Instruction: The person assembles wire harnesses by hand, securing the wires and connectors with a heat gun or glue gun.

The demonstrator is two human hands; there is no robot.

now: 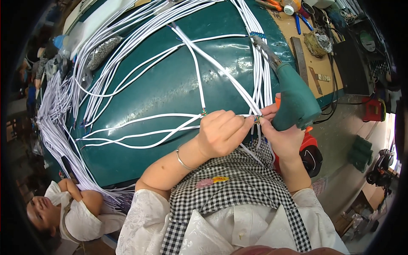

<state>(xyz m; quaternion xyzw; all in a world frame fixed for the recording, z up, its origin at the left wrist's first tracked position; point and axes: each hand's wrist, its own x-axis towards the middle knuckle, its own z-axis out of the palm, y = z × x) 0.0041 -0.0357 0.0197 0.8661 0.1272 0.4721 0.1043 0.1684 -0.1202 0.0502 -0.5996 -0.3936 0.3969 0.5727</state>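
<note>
Both hands meet at the front of the green work surface. My left hand (223, 132) is closed, with thumb and fingertips pinching at the stripped, coloured wire ends (256, 120) of white cables. My right hand (284, 138) pinches the same joint from the other side. Against the right hand's back and palm side lies a green gun-shaped tool (295, 100) with an orange trigger and a long metal nozzle; whether this hand also grips it is hidden. Two white cables (221, 68) run from the joint toward the far left. Another joint (204, 112) of coloured wires sits just left of my left hand.
Bundles of white cable (55, 114) cover the left and far edges of the green mat (157, 91). Blue-handled pliers (298, 24), a metal bar (299, 59) and a dark box (352, 55) stand at the right. A person (80, 208) sits at the lower left.
</note>
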